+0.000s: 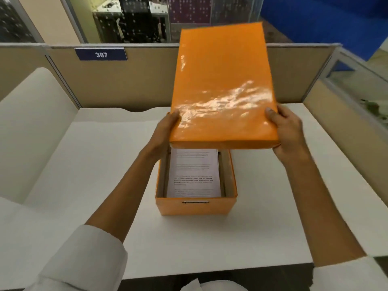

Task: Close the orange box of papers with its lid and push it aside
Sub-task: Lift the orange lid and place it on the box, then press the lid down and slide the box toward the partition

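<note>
- A white rolled-back sleeve [84,255] is seen at the lower left, with the bare forearm reaching up and inward over the white desk [84,164].
- A blue plate [101,54] marked 387 is fixed to the tan partition [136,80] behind the desk, left of centre.
- The left hand [165,131] is closed on the near left corner of the lid [222,91]: the thumb is laid flat on the glossy top, while the other fingers are hidden under the lid, so how far they are curled cannot be told.
- The orange box [195,206] is set on the desk at the centre, just in front of the person, with its top open and a slot handle [195,202] cut in its near wall.
- A stack of printed papers [194,175] is seen lying inside the box, towards its left wall, with a gap left along the right.
- The lid is held above the far part of the box, tilted so that its far end is raised towards the partition; its near edge hangs over the papers and is not seated on the rim.
- The right hand [287,133] is clamped on the near right corner of the lid, thumb on top and fingertips just showing below the edge.
- A glass side panel [357,85] is seen at the far right.
</note>
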